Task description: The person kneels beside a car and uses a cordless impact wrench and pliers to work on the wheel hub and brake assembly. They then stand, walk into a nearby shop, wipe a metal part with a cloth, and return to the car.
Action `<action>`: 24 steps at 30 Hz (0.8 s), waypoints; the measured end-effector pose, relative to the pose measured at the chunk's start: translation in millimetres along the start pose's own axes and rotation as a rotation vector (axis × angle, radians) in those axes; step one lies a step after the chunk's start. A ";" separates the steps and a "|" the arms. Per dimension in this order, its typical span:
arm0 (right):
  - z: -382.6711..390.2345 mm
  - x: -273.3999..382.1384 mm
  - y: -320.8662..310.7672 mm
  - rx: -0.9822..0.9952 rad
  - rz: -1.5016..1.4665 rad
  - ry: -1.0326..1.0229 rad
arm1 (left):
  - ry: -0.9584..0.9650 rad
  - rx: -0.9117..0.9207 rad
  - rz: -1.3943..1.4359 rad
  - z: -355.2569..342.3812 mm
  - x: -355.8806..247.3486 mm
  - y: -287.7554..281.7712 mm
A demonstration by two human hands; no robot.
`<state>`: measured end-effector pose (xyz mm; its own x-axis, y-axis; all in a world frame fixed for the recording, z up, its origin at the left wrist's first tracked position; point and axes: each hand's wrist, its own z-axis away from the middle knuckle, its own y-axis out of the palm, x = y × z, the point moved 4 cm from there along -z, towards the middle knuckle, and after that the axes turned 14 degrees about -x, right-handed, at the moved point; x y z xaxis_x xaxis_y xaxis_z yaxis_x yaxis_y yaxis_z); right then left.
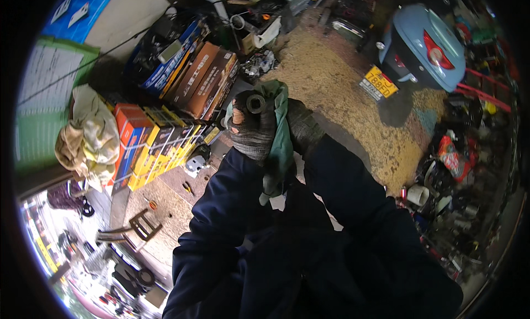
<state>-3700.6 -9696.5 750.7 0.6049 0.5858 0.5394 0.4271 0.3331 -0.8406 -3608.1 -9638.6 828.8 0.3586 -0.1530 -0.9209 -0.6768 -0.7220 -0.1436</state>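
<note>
Dark, worn work gloves cover both hands, held close together in front of me. My left hand (251, 134) is closed around a round, dark metal part with a hole in its end (255, 104); the rest of that part is hidden. A bare fingertip shows through a tear in this glove. My right hand (303, 129) is pressed against a green cloth (280, 139), its fingers mostly hidden behind it. The cloth passes behind my left hand, shows above it and hangs down between my forearms.
Stacked cartons (201, 78) and yellow boxes (165, 148) stand at left, beside a draped cloth (91, 134). A small wooden stool (145, 225) and pliers (188, 187) are on the floor. A light-blue scooter (428, 45) is at far right, above piled parts (458, 208).
</note>
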 end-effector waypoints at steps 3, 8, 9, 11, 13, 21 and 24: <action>10.0 -24.7 -15.2 0.112 0.041 0.051 | 0.072 -0.058 0.124 -2.7 -13.7 14.1; 39.9 -42.8 -72.5 -0.284 -0.307 0.403 | -1.030 0.045 0.687 -0.2 -8.6 17.9; 50.3 -39.9 -87.9 -0.340 -0.576 0.437 | -1.061 0.084 0.709 -4.6 -9.0 16.4; 64.6 -24.0 -118.1 -0.404 -0.992 0.419 | -1.076 0.206 0.785 -13.5 -4.3 18.5; 69.3 -1.4 -146.5 -0.432 -1.298 0.340 | -1.172 0.263 0.884 -16.9 12.8 18.4; 49.0 71.9 -159.2 -0.449 -0.571 0.170 | -1.162 0.268 1.425 -32.6 58.8 39.6; 44.4 43.5 -122.7 -0.344 -1.070 0.351 | 0.036 0.224 0.326 -58.3 10.8 20.8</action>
<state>-3756.5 -9679.1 875.1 -0.0424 -0.1243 0.9913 0.9561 0.2831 0.0764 -3580.9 -9694.6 837.0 0.1217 -0.3761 -0.9185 -0.8811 -0.4671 0.0745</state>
